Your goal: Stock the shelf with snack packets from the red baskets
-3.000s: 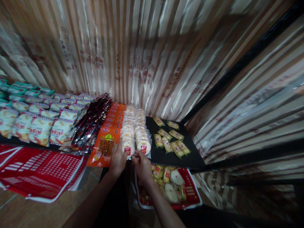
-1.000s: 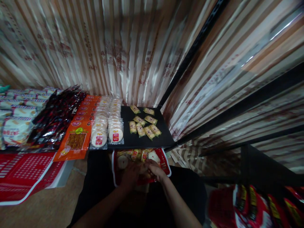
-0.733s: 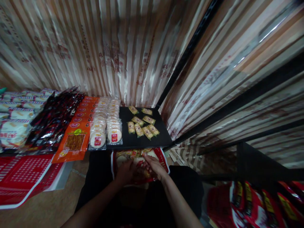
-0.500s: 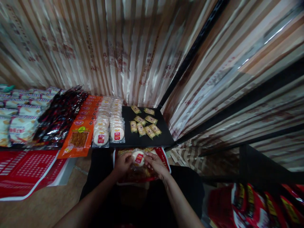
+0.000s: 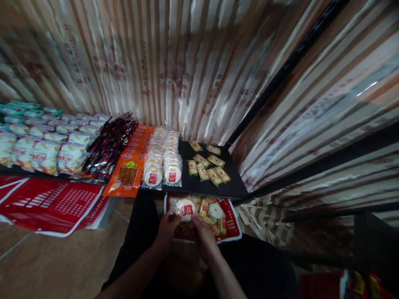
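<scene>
A clear-wrapped white rice cracker pack point(image 5: 186, 209) with a red label is held between my two hands. My left hand point(image 5: 170, 227) pinches its lower left side, and my right hand point(image 5: 201, 229) grips the lower right. Both are closed on the wrapper, partly in shadow. Beneath them sits a red basket point(image 5: 234, 232) with a white rim, holding loose yellow-wrapped snacks and another round white cracker pack point(image 5: 216, 211). Just beyond, on the black shelf point(image 5: 199, 189), two rows of the same rice crackers point(image 5: 172, 174) stand upright.
Several small yellow-wrapped snacks point(image 5: 215, 176) lie on the shelf's right end. Leftward are an orange snack bag point(image 5: 126, 174), dark shiny packets point(image 5: 110, 145) and rows of white packets point(image 5: 71, 158). A black post point(image 5: 268, 91) rises at right before striped curtains point(image 5: 193, 83).
My hands have drawn to the cracker pack's lower edge, tilting its label more upright. The view has swung left, so more white packets and the basket's contents show.
</scene>
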`<state>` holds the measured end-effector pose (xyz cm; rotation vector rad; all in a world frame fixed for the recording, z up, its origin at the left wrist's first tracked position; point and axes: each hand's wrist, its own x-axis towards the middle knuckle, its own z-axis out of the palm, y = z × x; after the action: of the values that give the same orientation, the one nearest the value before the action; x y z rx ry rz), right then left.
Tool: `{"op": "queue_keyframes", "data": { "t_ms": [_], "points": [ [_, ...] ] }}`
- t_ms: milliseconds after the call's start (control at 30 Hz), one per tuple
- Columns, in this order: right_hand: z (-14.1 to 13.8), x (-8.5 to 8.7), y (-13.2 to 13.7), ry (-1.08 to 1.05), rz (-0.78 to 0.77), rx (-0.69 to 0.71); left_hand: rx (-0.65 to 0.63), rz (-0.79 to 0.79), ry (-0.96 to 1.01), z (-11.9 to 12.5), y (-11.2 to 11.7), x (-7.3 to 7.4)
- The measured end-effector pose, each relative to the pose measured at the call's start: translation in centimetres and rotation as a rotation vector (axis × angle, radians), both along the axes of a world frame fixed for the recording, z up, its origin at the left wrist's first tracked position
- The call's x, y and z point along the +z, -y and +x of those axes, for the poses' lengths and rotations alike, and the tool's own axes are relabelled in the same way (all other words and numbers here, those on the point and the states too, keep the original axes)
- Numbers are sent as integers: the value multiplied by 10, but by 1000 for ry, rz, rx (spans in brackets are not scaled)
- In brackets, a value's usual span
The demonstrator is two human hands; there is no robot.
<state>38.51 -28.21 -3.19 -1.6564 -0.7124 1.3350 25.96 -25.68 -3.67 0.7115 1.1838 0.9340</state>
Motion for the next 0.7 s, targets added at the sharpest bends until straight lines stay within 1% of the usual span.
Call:
{"op": "queue_keyframes", "data": {
  "t_ms": [33, 100, 167, 200, 267, 333, 400, 467, 533, 600, 667, 700],
  "points": [
    [0, -4, 2, 56, -10, 21, -1, 37, -50, -4, -1, -1],
    [1, -5, 2, 243, 19, 20, -61, 153, -178, -18, -8, 3],
    [1, 2, -1, 494, 128, 32, -189, 290, -326, -36, -17, 13],
    [-1, 8, -5, 578, 188, 54, -256, 356, -397, -45, -21, 20],
    [-9, 21, -14, 622, 279, 137, -357, 475, -534, -64, -32, 34],
    [-23, 31, -26, 566, 352, 223, -395, 582, -628, -79, -42, 47],
    [-40, 36, -40, 495, 387, 262, -354, 594, -655, -91, -52, 55],
    [-55, 38, -55, 442, 376, 279, -225, 535, -676, -98, -62, 56],
    [-69, 38, -69, 432, 345, 276, -60, 505, -723, -102, -69, 53],
    [-81, 38, -82, 442, 334, 265, 74, 548, -774, -103, -75, 46],
    [-90, 38, -91, 434, 333, 258, 157, 604, -820, -103, -78, 39],
    [-94, 39, -96, 421, 336, 253, 174, 635, -846, -102, -79, 36]
  ]
}}
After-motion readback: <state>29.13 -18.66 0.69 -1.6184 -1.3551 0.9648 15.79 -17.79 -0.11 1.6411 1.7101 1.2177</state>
